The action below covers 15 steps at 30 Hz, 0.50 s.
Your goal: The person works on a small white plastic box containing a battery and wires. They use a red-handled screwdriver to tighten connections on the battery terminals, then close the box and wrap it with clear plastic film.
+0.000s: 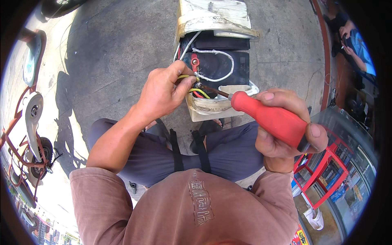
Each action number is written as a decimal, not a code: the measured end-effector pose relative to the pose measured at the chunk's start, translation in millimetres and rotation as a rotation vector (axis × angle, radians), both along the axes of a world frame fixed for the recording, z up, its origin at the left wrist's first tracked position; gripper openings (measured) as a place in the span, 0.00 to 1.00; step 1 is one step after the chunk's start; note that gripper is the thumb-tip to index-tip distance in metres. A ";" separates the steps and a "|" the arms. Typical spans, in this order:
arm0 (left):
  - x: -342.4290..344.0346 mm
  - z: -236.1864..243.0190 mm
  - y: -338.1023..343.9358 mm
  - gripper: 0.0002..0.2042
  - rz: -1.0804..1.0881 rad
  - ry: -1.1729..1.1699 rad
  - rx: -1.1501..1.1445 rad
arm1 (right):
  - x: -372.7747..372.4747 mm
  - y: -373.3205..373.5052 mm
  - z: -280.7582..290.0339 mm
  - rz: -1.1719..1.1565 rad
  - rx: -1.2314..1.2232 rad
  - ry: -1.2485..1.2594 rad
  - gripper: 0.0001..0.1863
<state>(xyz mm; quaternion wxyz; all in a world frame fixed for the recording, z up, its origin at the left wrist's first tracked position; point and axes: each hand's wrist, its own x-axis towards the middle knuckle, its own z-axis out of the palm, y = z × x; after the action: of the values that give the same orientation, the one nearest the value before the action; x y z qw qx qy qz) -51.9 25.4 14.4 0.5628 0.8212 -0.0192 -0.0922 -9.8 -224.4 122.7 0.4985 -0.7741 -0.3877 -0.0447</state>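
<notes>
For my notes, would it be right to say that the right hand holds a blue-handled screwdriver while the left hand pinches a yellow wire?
The screwdriver handle is red, not blue, as the head view shows; the right hand holds it while the left hand pinches a yellow wire.

This looks like an outdoor repair spot by a shopfront: sunlit concrete paving (122,41) surrounds the opened white box (216,115), with a wheeled vehicle (34,130) left of it and a glass cabinet (361,163) right.
</notes>
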 end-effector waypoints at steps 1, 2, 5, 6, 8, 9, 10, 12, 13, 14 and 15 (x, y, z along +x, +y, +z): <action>0.0 0.0 0.2 0.04 0.000 0.003 -0.001 | -0.6 0.7 -0.9 -0.009 0.030 0.016 0.31; 0.1 0.2 0.3 0.04 0.000 0.006 -0.006 | -1.2 1.2 -1.7 -0.018 0.060 0.031 0.29; 0.6 0.9 0.5 0.04 0.001 0.020 -0.027 | -1.3 1.4 -0.8 -0.019 0.050 0.041 0.30; 0.8 1.1 0.6 0.04 0.002 0.028 -0.038 | -0.8 0.6 0.0 -0.012 0.041 0.040 0.30; 0.3 -0.9 -0.2 0.04 0.032 0.001 -0.073 | 2.1 -0.8 3.6 0.020 -0.031 0.009 0.34; -0.6 -5.0 -2.3 0.05 0.058 -0.034 -0.097 | 4.5 -1.4 7.1 0.045 -0.096 -0.023 0.38; -0.6 -7.6 -3.8 0.06 0.084 -0.069 -0.121 | 5.4 -1.5 8.0 0.052 -0.125 -0.037 0.39; -0.9 -7.3 -4.5 0.06 0.088 -0.039 -0.125 | 6.1 -1.1 8.6 0.051 -0.149 -0.046 0.41; -1.5 -7.2 -4.8 0.06 0.089 -0.026 -0.127 | 5.5 -1.2 7.8 0.052 -0.143 -0.045 0.41; -1.8 -7.0 -5.1 0.06 0.093 -0.018 -0.136 | 5.6 -1.2 6.9 0.053 -0.138 -0.044 0.41; -2.3 -6.7 -5.3 0.06 0.096 -0.010 -0.144 | 5.7 -1.6 5.4 0.064 -0.130 -0.044 0.41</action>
<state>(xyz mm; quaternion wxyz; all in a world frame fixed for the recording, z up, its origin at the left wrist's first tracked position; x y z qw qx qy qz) -54.2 20.1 7.7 0.6241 0.7790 0.0108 -0.0591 -4.1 -226.0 128.1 0.4395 -0.7909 -0.4252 -0.0207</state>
